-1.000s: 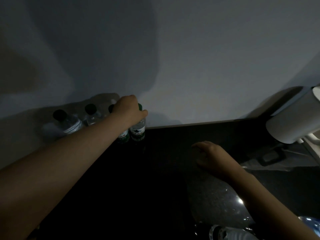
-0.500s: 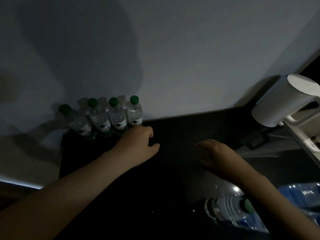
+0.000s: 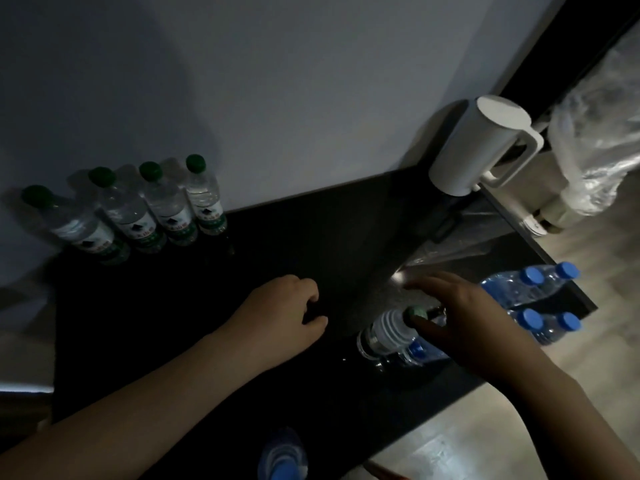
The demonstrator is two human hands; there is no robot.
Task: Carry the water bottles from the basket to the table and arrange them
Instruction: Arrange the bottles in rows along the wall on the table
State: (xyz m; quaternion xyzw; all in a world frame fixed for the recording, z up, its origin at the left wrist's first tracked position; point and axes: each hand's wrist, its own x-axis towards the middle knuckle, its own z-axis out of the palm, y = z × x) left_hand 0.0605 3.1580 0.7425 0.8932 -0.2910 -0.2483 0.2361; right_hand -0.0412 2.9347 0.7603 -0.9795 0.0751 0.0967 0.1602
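Several green-capped water bottles [image 3: 166, 209] stand in a row against the wall at the back left of the dark table [image 3: 311, 237]. My left hand [image 3: 280, 323] rests on the table's middle, fingers loosely curled, holding nothing. My right hand [image 3: 464, 313] hovers over a clear bottle with a pale green cap [image 3: 384, 330] near the table's front right. The thumb touches the cap and the fingers spread above it, not closed round it. A blue-labelled bottle [image 3: 415, 351] lies partly hidden under that hand.
A wrapped pack of blue-capped bottles [image 3: 540, 296] sits at the table's right edge. A white kettle [image 3: 478, 147] stands at the back right corner, with a clear plastic bag [image 3: 595, 147] beyond it. Another blue-capped bottle [image 3: 282, 459] shows below the front edge.
My left hand let go of the rightmost green-capped bottle and drew back to the table's middle. My right hand moved right from the tabletop to the pale-capped bottle. The view swung right and down.
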